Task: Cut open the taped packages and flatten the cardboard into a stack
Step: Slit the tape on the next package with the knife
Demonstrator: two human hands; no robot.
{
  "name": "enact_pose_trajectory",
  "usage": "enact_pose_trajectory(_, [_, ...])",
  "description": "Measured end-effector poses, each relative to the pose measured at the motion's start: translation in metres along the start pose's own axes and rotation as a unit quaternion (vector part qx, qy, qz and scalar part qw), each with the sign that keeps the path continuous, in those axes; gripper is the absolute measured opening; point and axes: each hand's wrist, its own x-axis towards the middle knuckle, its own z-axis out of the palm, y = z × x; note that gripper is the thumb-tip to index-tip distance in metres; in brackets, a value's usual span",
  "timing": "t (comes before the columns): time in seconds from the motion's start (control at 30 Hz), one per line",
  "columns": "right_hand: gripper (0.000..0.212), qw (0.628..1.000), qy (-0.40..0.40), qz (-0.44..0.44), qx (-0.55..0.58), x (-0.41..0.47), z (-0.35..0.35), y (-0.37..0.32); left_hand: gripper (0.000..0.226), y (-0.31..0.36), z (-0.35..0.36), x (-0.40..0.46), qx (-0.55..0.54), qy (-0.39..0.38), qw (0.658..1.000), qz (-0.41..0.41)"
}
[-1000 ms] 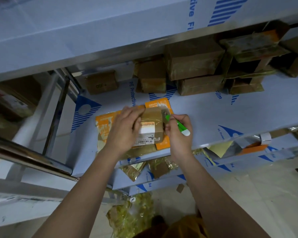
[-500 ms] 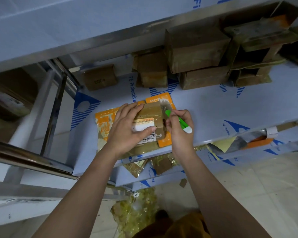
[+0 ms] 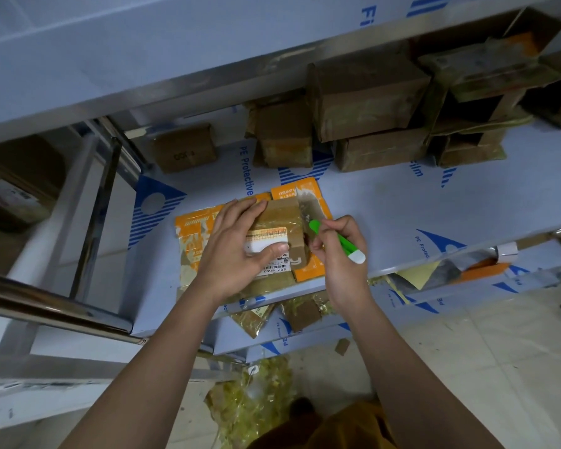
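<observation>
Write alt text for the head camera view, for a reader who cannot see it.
A person's left hand presses a small taped cardboard package flat on a shelf while the right hand works a green-handled cutter at the package's right edge. More taped boxes sit at the back of the shelf.

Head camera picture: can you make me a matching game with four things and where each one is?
Things:
1. green cutter
2. small taped package
3. orange flattened cardboard
4. crumpled yellow tape

Places:
A. on the floor
B. lying flat on the shelf under the package
C. gripped in the right hand
D. under the left hand

Pairs: 1-C, 2-D, 3-B, 4-A
</observation>
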Motion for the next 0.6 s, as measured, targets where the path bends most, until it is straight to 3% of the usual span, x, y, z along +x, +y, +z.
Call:
enact_pose_trajectory(0.37, [0.030,0.998,-0.068,0.003,0.006,-0.015,-0.024,-0.004,0.088,0.001,-0.001,-0.003,-0.012,-0.006,1.000,0.006])
enact_pose_trajectory(0.5, [0.026,0.997,-0.015,0.024,0.070,0.000,-0.020,-0.010,0.087,0.002,-0.001,-0.002,-0.018,0.003,1.000,0.003])
enact_pose_trajectory(0.6, [0.015,0.999,0.002,0.012,0.049,0.004,-0.008,-0.007,0.088,0.002,-0.001,-0.003,-0.026,0.006,1.000,0.008])
